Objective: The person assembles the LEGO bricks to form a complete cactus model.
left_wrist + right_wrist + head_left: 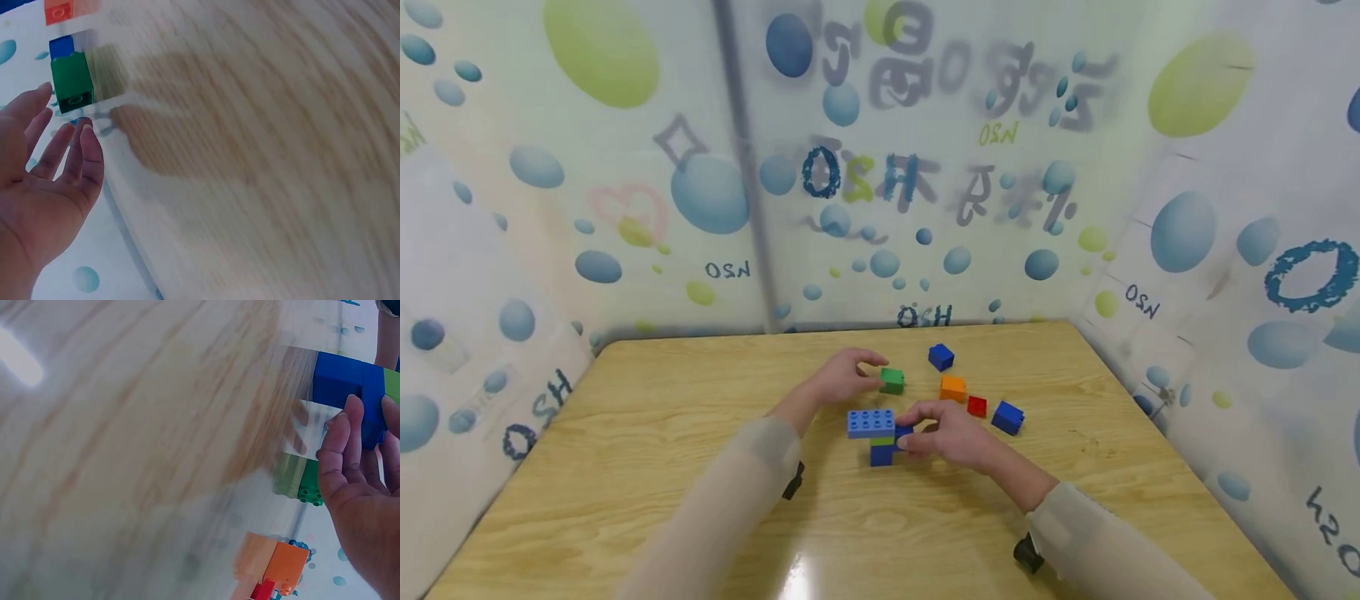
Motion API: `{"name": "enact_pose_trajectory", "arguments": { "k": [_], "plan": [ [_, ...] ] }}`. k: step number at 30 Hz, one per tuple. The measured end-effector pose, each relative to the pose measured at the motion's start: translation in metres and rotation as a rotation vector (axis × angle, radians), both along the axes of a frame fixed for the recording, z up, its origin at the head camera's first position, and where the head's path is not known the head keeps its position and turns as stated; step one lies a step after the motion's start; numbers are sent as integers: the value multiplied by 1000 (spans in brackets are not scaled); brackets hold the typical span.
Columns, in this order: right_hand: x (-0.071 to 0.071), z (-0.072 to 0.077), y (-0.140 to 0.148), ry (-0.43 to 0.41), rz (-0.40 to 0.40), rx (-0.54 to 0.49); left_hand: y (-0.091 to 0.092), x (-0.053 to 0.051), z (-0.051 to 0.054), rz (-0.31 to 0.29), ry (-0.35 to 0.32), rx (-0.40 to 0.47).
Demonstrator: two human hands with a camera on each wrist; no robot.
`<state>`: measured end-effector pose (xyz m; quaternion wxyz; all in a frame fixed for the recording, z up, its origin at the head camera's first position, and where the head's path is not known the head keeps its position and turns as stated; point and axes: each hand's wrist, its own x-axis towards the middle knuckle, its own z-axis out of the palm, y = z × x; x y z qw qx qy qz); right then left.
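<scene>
1. Mid-frame from the head, the right hand covers part of a dark blue brick.
2. The bottom edge cuts both sleeves.
3. Grey lettering at upper middle is too blurred for me to read.
4. In the left wrist view, upper left, a green brick half hides a blue one; the top edge crops an orange-red brick.
5. In the right wrist view, the right edge trims a light green brick, the bottom a red one.
</scene>
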<state>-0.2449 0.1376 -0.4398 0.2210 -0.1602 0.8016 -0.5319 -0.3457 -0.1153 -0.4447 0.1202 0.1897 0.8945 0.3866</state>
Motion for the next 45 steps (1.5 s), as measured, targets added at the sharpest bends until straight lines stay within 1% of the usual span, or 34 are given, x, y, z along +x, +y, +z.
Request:
{"name": "enact_pose_trajectory", "arguments": {
  "k": [4,7,10,14,17,21,27,32,40,43,45],
  "plan": [
    [-1,-1,0,-6,-2,-13,10,0,-3,-3,0,-41],
    [-1,-1,0,-5,-5,-14,15,2,-3,2,-5,-38],
    [0,-1,0,1,-4,-7,16,4,-3,11,-5,-31],
    [1,0,-1,6,-3,-5,12,6,-4,34,-2,-20],
    [3,1,-1,11,-3,-12,7,9,-6,64,-14,18],
    [4,1,0,12,-8,-15,-2,15,-6,88,-29,105],
    [3,1,0,14,-10,-4,-18,26,5,99,-63,272],
    [3,2,0,15,-13,0,-30,37,16,84,-49,367],
    [1,-1,0,17,-10,1,-44,62,31,45,-6,412],
    [1,-3,0,15,-12,-4,-47,70,35,27,18,414],
    [0,-3,-1,14,-14,-5,-49,76,36,25,19,415]
  ]
}}
